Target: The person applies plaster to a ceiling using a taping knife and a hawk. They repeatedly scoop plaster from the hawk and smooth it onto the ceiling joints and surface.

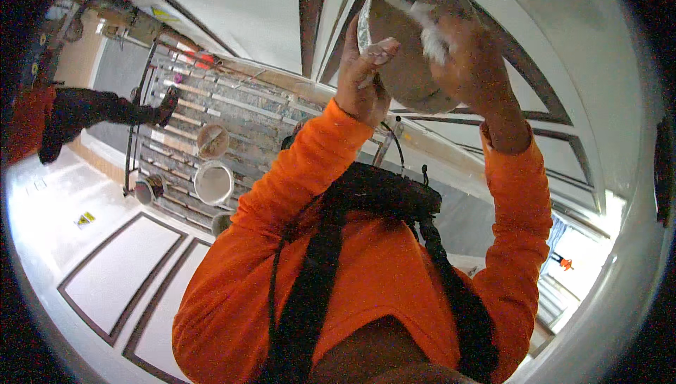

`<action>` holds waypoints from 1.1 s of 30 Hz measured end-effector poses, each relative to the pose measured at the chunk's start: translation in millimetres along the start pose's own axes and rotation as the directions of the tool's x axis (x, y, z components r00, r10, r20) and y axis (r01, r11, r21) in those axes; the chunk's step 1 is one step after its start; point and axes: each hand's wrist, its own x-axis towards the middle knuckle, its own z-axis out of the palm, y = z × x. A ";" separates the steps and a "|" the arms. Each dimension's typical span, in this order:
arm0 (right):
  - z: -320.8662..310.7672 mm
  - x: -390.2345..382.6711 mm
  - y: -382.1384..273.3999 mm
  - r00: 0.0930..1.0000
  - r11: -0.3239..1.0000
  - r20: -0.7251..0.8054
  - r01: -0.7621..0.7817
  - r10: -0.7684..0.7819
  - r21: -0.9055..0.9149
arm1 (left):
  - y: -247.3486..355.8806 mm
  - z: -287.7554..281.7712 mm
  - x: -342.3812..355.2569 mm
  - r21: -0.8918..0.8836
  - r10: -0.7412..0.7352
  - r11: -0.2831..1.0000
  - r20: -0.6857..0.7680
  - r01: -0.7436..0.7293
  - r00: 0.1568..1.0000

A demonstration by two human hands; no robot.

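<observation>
Raised in front of me is a round bucket [401, 67] with a whitish, smeared rim, tipped so that its grey-brown inside shows. My left hand [366, 78] grips its near-left rim, the thumb over the edge and spotted with white. Over the bucket's right side, my right hand [468, 60] is closed round a whitish brush-like tool [434, 45]. Motion smears that hand and the tool, so the tool's exact kind is unclear. A pale streak crosses the inside of the bucket beside it.
Below on the left lies a slatted platform [246, 120] carrying a white bucket [213, 183], a brownish round tub [213, 141] and a small dark pot [149, 189]. Another person's dark-clad leg [105, 109] reaches onto its far end. White panels with dark borders [123, 271] surround the space.
</observation>
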 end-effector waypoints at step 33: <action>-16.2 49.6 -32.7 0.987 0.986 0.133 0.106 -0.088 -0.131 | 48.2 -7.3 -20.5 0.014 0.296 0.955 -0.053 -0.296 0.954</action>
